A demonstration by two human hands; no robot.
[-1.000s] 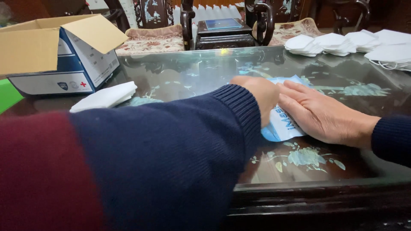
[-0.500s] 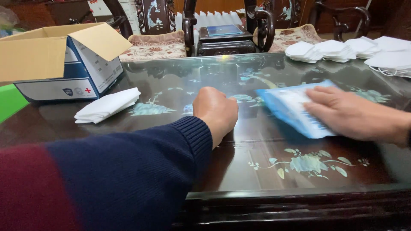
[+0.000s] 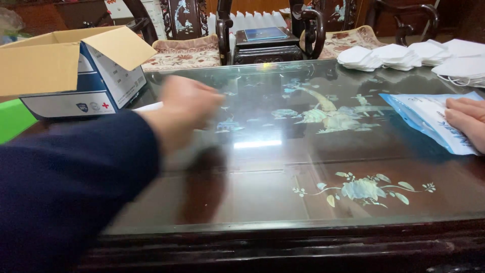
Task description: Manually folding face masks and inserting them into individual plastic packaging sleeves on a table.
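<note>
My left hand (image 3: 184, 108) is blurred in motion over the left part of the glass-topped table (image 3: 283, 192), just above a white folded mask (image 3: 149, 106) that it mostly hides. Its fingers look loosely curled with nothing seen in them. My right hand (image 3: 467, 120) lies flat at the right edge, pressing on a blue and white plastic pouch (image 3: 429, 119) that rests on the glass.
An open cardboard box with blue and white sides (image 3: 76, 76) stands at the left, with a green object (image 3: 12, 120) beside it. Stacks of white masks (image 3: 404, 54) lie at the far right. A dark carved wooden stand (image 3: 268, 45) sits behind the table.
My left hand has swung left from the table's middle toward the white mask near the box. My right hand has slid the pouch farther right.
</note>
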